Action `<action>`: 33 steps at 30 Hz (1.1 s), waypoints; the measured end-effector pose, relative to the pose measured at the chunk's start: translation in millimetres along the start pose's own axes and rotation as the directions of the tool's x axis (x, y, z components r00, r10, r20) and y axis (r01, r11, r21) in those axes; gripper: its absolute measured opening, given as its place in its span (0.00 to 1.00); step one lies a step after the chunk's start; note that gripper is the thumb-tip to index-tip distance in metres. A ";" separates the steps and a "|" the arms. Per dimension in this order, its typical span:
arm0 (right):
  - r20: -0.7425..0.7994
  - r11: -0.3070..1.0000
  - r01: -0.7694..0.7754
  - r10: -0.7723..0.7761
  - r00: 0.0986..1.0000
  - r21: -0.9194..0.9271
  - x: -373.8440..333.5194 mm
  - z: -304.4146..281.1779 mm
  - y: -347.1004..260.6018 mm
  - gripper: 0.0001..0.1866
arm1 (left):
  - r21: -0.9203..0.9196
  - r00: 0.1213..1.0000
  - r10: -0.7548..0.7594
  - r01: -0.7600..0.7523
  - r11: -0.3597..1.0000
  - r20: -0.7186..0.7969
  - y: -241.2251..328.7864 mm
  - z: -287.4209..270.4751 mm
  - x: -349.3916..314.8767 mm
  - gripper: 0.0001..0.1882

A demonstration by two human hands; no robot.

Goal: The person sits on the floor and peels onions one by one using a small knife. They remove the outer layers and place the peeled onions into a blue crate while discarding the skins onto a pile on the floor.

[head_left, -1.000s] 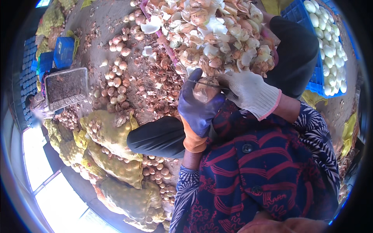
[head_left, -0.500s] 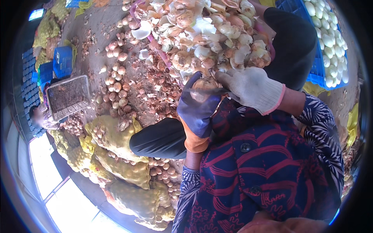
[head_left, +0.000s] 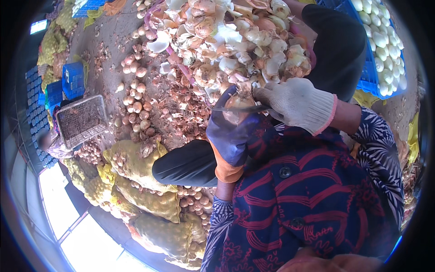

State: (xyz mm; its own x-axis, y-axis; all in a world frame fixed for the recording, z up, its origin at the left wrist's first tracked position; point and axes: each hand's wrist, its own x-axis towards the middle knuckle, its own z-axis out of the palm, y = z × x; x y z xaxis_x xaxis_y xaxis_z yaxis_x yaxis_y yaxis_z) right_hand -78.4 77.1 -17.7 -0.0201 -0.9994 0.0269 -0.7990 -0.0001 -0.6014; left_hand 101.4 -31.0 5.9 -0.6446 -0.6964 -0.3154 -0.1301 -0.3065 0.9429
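Observation:
My left hand [head_left: 233, 136], in a dark blue coated glove with an orange cuff, grips a brown-skinned onion [head_left: 236, 117]. My right hand [head_left: 297, 104] wears a whitish knit glove and is closed round a knife whose handle is mostly hidden. The knife blade [head_left: 242, 109] reaches leftward across the onion and touches or nearly touches it. The right fingertips sit close to the onion's dry top. Just beyond both hands lies a big heap of onion skins [head_left: 244, 41], in a container with a pinkish rim [head_left: 181, 65].
A blue crate [head_left: 369, 84] of peeled white onions stands at the far right. Loose unpeeled onions [head_left: 138, 106] and scattered skins cover the floor to the left. Yellow mesh sacks [head_left: 145, 197] lie lower left. A person holds a grey crate [head_left: 81, 120] at the left, near blue crates [head_left: 73, 78].
The view has shifted slightly. The onion's pale side shows more clearly beneath the blade, and the knife lies a little lower across it. Both hands keep their hold.

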 end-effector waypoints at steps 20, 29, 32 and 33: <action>-0.139 0.930 -0.220 0.186 0.973 -0.295 6.4 -21.4 38.3 0.14 | -0.504 0.997 -0.075 0.073 0.861 0.017 -12.7 -5.3 2.0 0.34; -0.150 0.420 0.048 0.214 0.965 0.906 -6.3 27.8 4.4 0.19 | 0.077 0.940 0.308 -0.321 0.944 0.144 -19.9 -2.5 21.0 0.49; 0.227 -0.229 -0.128 0.489 0.842 0.965 11.2 11.0 -17.1 0.23 | -0.038 0.977 0.213 -0.212 0.976 0.011 -6.3 2.5 9.1 0.46; 0.137 -0.104 -0.095 0.555 0.820 0.990 18.5 16.3 -23.5 0.21 | -0.045 0.991 0.136 -0.136 0.990 0.008 -5.8 -1.7 6.7 0.43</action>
State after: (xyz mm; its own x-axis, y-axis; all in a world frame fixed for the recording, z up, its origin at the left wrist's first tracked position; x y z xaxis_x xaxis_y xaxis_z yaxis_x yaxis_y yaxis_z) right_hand -50.1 58.0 -16.0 -0.3776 -0.8245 -0.4215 0.6802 0.0619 -0.7304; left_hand 99.1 -35.0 -1.9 -0.6621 -0.7267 -0.1833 -0.0077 -0.2380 0.9712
